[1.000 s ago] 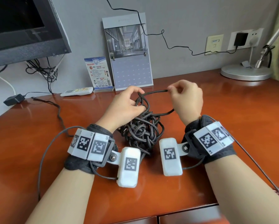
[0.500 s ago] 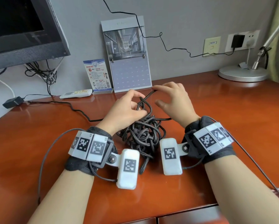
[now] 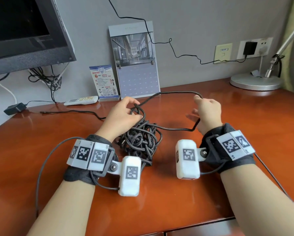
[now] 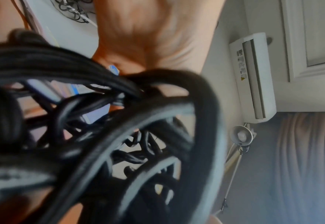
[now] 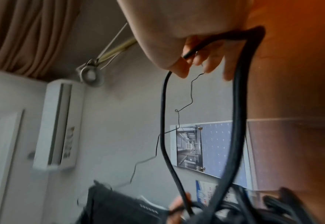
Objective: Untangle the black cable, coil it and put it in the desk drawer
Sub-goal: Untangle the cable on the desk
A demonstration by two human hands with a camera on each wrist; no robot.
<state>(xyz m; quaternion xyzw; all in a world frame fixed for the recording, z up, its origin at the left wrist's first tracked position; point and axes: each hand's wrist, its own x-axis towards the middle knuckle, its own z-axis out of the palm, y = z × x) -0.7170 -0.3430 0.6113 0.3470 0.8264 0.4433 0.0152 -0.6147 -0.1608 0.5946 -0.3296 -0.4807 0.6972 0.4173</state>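
A tangled black cable (image 3: 139,140) lies in a heap on the red-brown desk (image 3: 245,133). My left hand (image 3: 124,114) sits on top of the heap, fingers curled round strands near a knot; the left wrist view shows blurred cable loops (image 4: 119,121) under the palm. My right hand (image 3: 205,109) is to the right, above the desk, pinching a long loop of the cable (image 5: 238,106) drawn out of the heap. One run of that loop arcs along the back toward the calendar, the other comes back low over the desk. The drawer is out of view.
Against the wall stand a calendar (image 3: 136,62) and a small blue card (image 3: 105,82); a white remote (image 3: 81,100) lies beside them. A monitor (image 3: 23,31) hangs at upper left, a lamp base (image 3: 255,81) sits far right. A thin black wire (image 3: 71,112) trails left.
My right hand has moved right and pulled a long loop out of the heap. The left hand stays on the tangle. The head view shifted slightly.
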